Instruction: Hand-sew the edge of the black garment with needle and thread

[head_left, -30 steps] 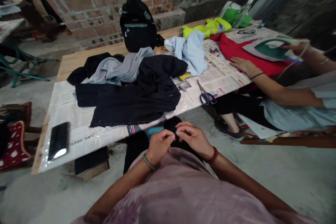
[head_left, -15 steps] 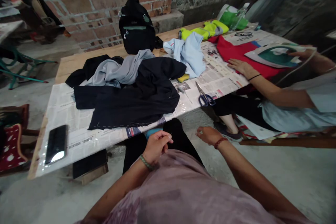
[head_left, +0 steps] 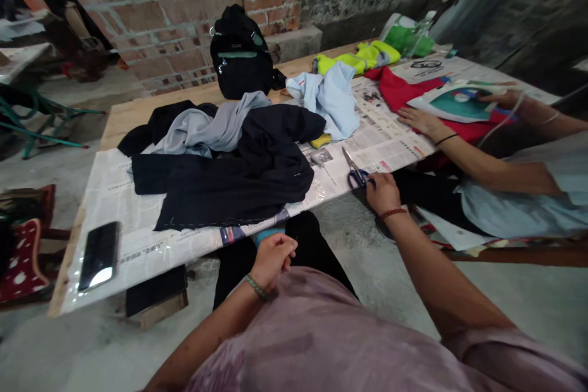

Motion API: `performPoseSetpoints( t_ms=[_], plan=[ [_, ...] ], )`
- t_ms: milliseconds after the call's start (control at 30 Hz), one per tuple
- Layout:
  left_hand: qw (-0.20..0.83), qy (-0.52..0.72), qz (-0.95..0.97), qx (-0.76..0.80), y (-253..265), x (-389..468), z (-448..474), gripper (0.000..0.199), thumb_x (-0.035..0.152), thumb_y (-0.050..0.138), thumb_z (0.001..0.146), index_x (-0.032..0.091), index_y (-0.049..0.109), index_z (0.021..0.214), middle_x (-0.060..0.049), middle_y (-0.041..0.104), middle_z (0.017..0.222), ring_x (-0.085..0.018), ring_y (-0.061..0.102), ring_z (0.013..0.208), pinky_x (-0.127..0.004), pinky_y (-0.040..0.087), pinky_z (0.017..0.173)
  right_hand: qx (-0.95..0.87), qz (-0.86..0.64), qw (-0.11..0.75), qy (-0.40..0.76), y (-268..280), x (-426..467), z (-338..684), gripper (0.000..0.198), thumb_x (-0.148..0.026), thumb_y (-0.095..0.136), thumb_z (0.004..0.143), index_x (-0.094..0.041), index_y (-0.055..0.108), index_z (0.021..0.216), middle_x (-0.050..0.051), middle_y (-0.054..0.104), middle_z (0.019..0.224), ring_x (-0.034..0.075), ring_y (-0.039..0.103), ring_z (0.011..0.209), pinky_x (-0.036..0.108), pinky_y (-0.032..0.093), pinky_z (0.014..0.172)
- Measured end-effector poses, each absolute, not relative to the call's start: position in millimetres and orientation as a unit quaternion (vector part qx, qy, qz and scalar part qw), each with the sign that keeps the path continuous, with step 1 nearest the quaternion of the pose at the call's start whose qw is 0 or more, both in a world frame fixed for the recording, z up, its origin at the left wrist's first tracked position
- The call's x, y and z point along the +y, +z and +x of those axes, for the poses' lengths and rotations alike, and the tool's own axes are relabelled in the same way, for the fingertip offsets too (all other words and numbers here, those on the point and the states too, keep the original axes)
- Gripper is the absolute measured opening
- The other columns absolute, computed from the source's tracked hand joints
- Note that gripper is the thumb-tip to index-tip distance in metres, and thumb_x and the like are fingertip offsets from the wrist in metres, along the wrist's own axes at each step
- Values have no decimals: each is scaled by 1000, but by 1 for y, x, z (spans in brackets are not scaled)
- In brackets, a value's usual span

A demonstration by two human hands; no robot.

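My right hand (head_left: pixel 384 192) reaches to the table's front edge, its fingers curled at the handles of a pair of scissors (head_left: pixel 356 175). The scissors have dark blue handles, and their blades point away from me across the newspaper. My left hand (head_left: pixel 274 257) is above my lap, thumb and forefinger pinched together. A tiny dark tip shows at the pinch, too small to name. Ahead of my left hand, dark navy cloth (head_left: pixel 229 187) lies in a heap, with a line of pale stitches along its near edge. A grey cloth (head_left: pixel 215 125) rests on the heap.
A co-worker's hand (head_left: pixel 420 122) presses a red cloth (head_left: pixel 395 89) while the other hand holds an iron (head_left: pixel 452 105). On the newspaper-covered table (head_left: pixel 133 275) are a phone (head_left: pixel 100 255), a light blue cloth (head_left: pixel 328 101), a black backpack (head_left: pixel 241 55) and a yellow-green vest (head_left: pixel 356 58).
My right hand has moved forward to the scissors' handles. My left hand stays pinched in nearly the same place. The co-worker's iron has slid left over the red cloth.
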State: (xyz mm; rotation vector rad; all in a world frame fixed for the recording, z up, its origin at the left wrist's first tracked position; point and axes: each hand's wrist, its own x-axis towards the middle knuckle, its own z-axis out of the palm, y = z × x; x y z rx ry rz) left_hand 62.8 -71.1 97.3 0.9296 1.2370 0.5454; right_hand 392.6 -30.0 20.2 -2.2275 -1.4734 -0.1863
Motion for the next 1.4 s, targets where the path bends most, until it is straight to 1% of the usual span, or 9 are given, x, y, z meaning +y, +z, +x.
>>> performPoseSetpoints(
  t_ms=[267, 467, 667, 733, 800, 900, 967, 1167, 1400],
  plan=[
    [686, 223, 404, 562, 99, -66, 65, 21, 34, 60, 61, 14, 53, 62, 8, 43, 42, -2, 31, 26, -15, 16, 29, -533, -830, 164, 28, 23, -7, 391, 29, -20, 44, 79, -8, 52, 104, 13, 51, 100, 18, 47, 92, 27, 34, 84],
    [666, 255, 440, 546, 97, -70, 62, 22, 35, 60, 62, 13, 57, 64, 7, 45, 45, -2, 33, 30, -15, 21, 31, -501, -857, 111, 45, 27, -7, 380, 39, -34, 45, 79, -10, 49, 108, 17, 52, 103, 22, 52, 91, 31, 39, 76],
    [650, 266, 452, 550, 97, -73, 55, 21, 34, 60, 63, 13, 57, 64, 8, 41, 41, -2, 33, 31, -16, 21, 32, -436, -883, 70, 156, 20, -16, 383, 42, -26, 59, 64, -9, 52, 102, 15, 59, 92, 24, 56, 86, 30, 42, 70],
    [653, 268, 452, 545, 96, -73, 53, 20, 34, 59, 64, 13, 57, 65, 8, 39, 39, -3, 32, 31, -16, 22, 32, -400, -882, 135, 209, 13, -27, 383, 45, -22, 62, 59, -11, 52, 102, 11, 60, 85, 22, 57, 80, 29, 43, 69],
    [653, 269, 453, 544, 95, -73, 52, 20, 34, 59, 64, 13, 57, 65, 8, 38, 38, -3, 32, 31, -16, 22, 33, -349, -855, 270, 272, 6, -42, 378, 48, -21, 63, 58, -13, 50, 104, 6, 58, 80, 18, 57, 72, 28, 44, 66],
    [650, 266, 455, 546, 92, -73, 50, 21, 34, 59, 64, 13, 58, 65, 8, 37, 38, -3, 31, 31, -16, 22, 33, -278, -720, 482, 414, 5, -73, 362, 52, -27, 65, 58, -18, 47, 106, -2, 52, 69, 11, 52, 57, 26, 47, 60],
    [648, 265, 458, 548, 90, -72, 50, 22, 35, 60, 64, 13, 58, 65, 8, 37, 37, -3, 31, 31, -16, 21, 34, -266, -617, 535, 512, 12, -97, 345, 47, -35, 65, 61, -19, 49, 102, -5, 46, 62, 8, 46, 48, 26, 47, 56],
    [652, 264, 462, 541, 87, -72, 54, 27, 39, 61, 63, 13, 62, 72, 8, 38, 37, -3, 31, 32, -17, 22, 35, -336, -495, 421, 682, 37, -151, 291, 47, -42, 63, 65, -18, 46, 102, -6, 44, 58, 6, 44, 41, 24, 42, 46],
    [672, 284, 423, 537, 89, -75, 56, 29, 38, 63, 62, 12, 62, 74, 8, 38, 38, -2, 29, 31, -17, 19, 33, -449, -483, 317, 682, 57, -163, 265, 43, -47, 50, 76, -18, 43, 107, -1, 46, 69, 8, 47, 59, 22, 40, 56]
  ],
)
